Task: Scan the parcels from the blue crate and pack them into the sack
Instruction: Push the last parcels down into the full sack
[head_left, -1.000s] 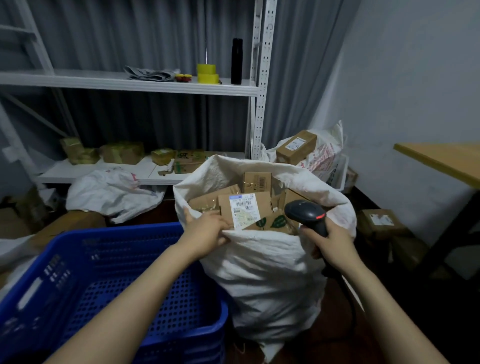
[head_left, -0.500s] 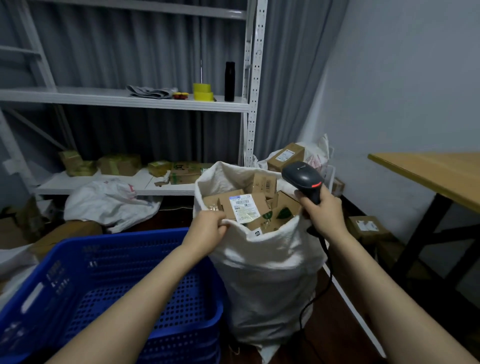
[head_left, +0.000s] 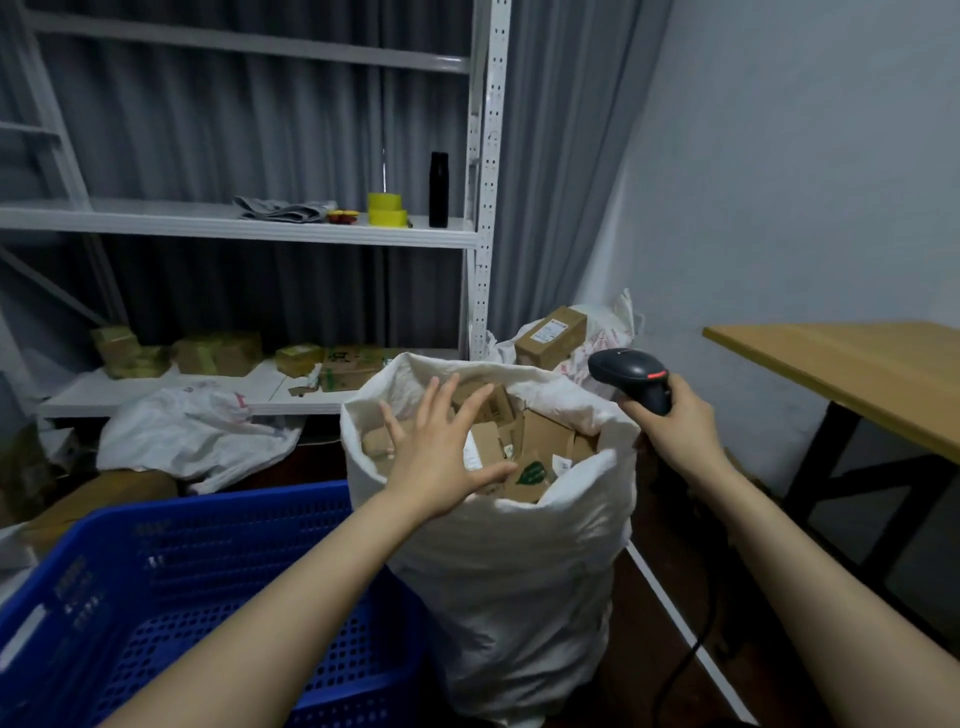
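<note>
A white woven sack (head_left: 519, 571) stands upright in the middle, its mouth open and filled with several brown cardboard parcels (head_left: 540, 441). My left hand (head_left: 439, 457) hovers over the sack's mouth with fingers spread, holding nothing. To the right of the sack, my right hand (head_left: 675, 426) grips a black barcode scanner (head_left: 631, 374) with a red stripe, its cable hanging down to the floor. The blue perforated crate (head_left: 171, 597) sits at the lower left beside the sack; the part of its inside that shows holds no parcels.
White metal shelving (head_left: 260, 228) stands behind, with yellow tape rolls (head_left: 387, 208), a black bottle (head_left: 439, 189) and taped boxes lower down. Another white sack (head_left: 192, 431) lies crumpled on the left. A second sack with a parcel (head_left: 550, 335) stands behind. A wooden table (head_left: 857, 374) is on the right.
My left hand has let go of the sack's rim and labelled parcel and now opens above the mouth. My right hand has carried the scanner right and up. The view has tilted upward.
</note>
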